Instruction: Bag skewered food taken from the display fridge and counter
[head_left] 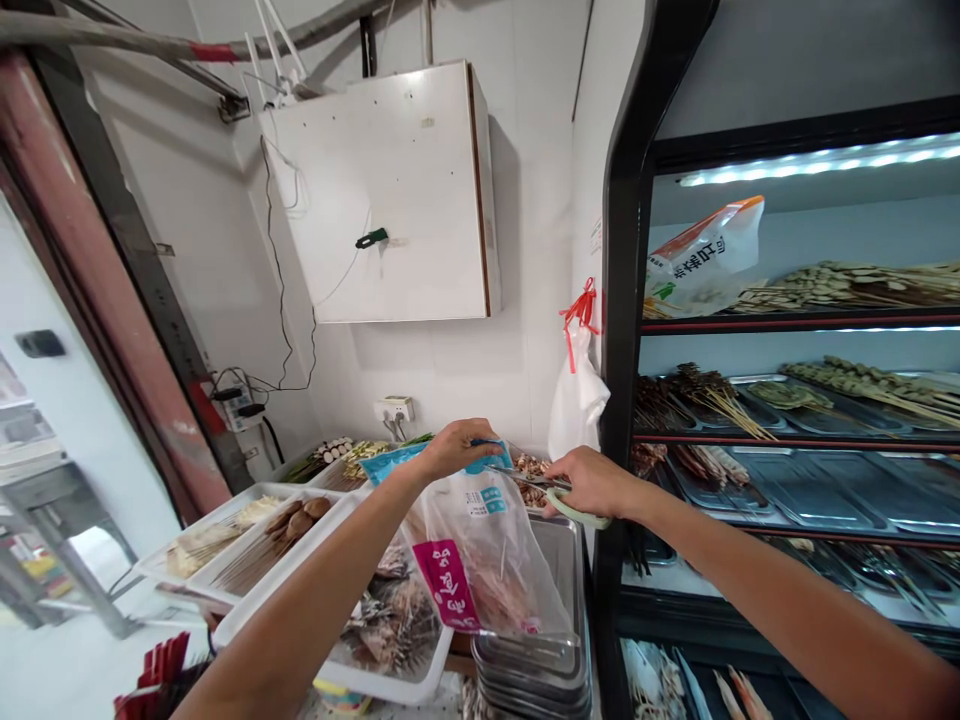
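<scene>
My left hand point(456, 447) pinches the top edge of a clear plastic bag point(487, 560) that hangs down over the trays, with a pink label and skewers inside. My right hand point(592, 482) grips scissors point(562, 490) with pale green handles. Their blades lie across the bag's top, right beside my left fingers.
White trays point(247, 540) of skewered food line the counter at left. A stack of metal trays point(536, 660) sits below the bag. A lit display fridge point(795, 400) with skewer shelves fills the right. A white bag point(576, 400) hangs on the wall, under a white cabinet point(390, 190).
</scene>
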